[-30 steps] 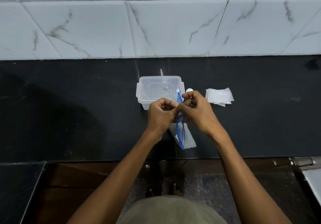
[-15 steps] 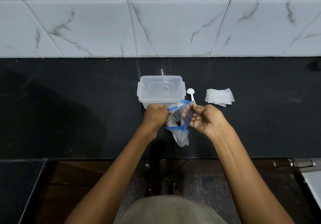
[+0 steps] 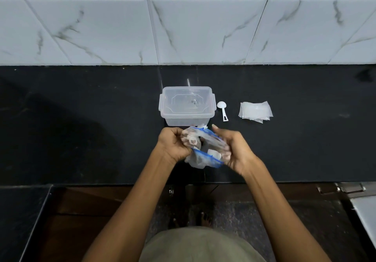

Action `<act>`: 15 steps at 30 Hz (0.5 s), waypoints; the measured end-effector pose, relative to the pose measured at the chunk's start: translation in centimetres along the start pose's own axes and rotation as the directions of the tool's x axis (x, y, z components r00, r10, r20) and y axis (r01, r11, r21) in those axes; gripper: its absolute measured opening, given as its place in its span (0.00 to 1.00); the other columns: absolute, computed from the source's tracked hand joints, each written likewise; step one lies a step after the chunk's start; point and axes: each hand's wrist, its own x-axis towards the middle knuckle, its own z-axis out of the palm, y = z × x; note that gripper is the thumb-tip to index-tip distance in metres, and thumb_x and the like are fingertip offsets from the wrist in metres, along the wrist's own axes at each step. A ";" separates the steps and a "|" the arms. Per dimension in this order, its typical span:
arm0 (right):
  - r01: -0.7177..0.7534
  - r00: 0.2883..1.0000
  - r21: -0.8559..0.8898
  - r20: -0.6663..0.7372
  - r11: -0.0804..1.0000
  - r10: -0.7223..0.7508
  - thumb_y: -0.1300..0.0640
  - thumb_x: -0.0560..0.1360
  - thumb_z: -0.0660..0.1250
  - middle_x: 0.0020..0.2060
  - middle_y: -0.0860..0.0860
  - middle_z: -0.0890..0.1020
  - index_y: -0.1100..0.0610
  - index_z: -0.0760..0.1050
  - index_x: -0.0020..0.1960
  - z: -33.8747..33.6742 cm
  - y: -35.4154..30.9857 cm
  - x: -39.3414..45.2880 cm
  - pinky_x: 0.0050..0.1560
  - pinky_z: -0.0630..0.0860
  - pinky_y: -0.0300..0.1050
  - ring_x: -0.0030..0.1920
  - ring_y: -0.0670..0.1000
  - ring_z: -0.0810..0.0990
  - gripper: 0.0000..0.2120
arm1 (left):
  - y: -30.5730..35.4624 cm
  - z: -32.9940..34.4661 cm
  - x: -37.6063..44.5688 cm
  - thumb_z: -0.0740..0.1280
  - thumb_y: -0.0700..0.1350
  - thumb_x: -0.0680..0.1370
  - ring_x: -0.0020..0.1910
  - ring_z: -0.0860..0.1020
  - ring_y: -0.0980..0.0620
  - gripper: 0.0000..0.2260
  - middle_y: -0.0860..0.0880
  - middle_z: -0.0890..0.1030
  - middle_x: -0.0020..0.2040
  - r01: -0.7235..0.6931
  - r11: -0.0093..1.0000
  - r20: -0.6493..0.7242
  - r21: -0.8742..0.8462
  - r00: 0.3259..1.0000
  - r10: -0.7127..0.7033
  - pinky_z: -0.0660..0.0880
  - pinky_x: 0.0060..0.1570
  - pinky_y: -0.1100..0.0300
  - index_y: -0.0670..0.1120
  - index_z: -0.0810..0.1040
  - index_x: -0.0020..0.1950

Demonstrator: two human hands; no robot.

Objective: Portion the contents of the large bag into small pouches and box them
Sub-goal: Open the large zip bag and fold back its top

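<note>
A clear zip bag with a blue seal strip (image 3: pixel 203 149) is held over the black counter (image 3: pixel 81 129), its mouth pulled wide. My left hand (image 3: pixel 173 145) grips the left side of the mouth, fingers curled inside it. My right hand (image 3: pixel 232 149) grips the right side. Small white pieces show inside the bag. A clear lidded plastic box (image 3: pixel 187 105) stands just behind the hands. A small white scoop (image 3: pixel 222 111) lies right of the box, and a stack of small clear pouches (image 3: pixel 255 112) lies further right.
A marble-tiled wall (image 3: pixel 183 33) rises behind the counter. The counter's front edge runs just below my hands, with a dark floor and my feet beneath. A metal fitting (image 3: pixel 345 188) sits at the lower right.
The bag's sealed mouth has been pulled apart and now gapes wide. Both hands have dropped slightly toward me and spread apart, so the scoop is now in full view.
</note>
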 end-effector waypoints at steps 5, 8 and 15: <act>0.082 0.996 -0.343 0.004 0.936 -0.085 0.53 0.81 0.66 0.26 0.48 0.66 0.55 0.73 0.35 -0.8 0.6 0.2 0.24 0.54 0.37 0.22 0.44 0.61 0.16 | 0.6 -1.1 0.6 0.64 0.41 0.72 0.40 0.78 0.46 0.14 0.38 0.81 0.46 -0.024 0.979 0.052 0.203 0.999 0.013 0.73 0.43 0.57 0.34 0.81 0.52; -0.011 0.997 0.130 -0.071 0.991 0.020 0.49 0.80 0.66 0.29 0.52 0.79 0.59 0.80 0.42 -1.2 0.3 0.6 0.28 0.75 0.41 0.27 0.49 0.77 0.15 | 0.6 -1.8 0.9 0.74 0.48 0.67 0.30 0.67 0.52 0.19 0.44 0.71 0.40 -0.116 0.808 0.131 0.577 0.990 0.049 0.62 0.29 0.61 0.39 0.80 0.53; 0.104 0.992 0.396 -0.101 0.912 -0.069 0.62 0.69 0.70 0.47 0.64 0.82 0.64 0.81 0.48 -1.2 1.9 1.3 0.69 0.73 0.64 0.48 0.64 0.83 0.08 | -1.9 -2.9 1.5 0.78 0.35 0.68 0.50 0.80 0.50 0.18 0.48 0.80 0.51 -0.300 0.039 0.261 0.953 0.880 0.396 0.81 0.46 0.60 0.48 0.80 0.53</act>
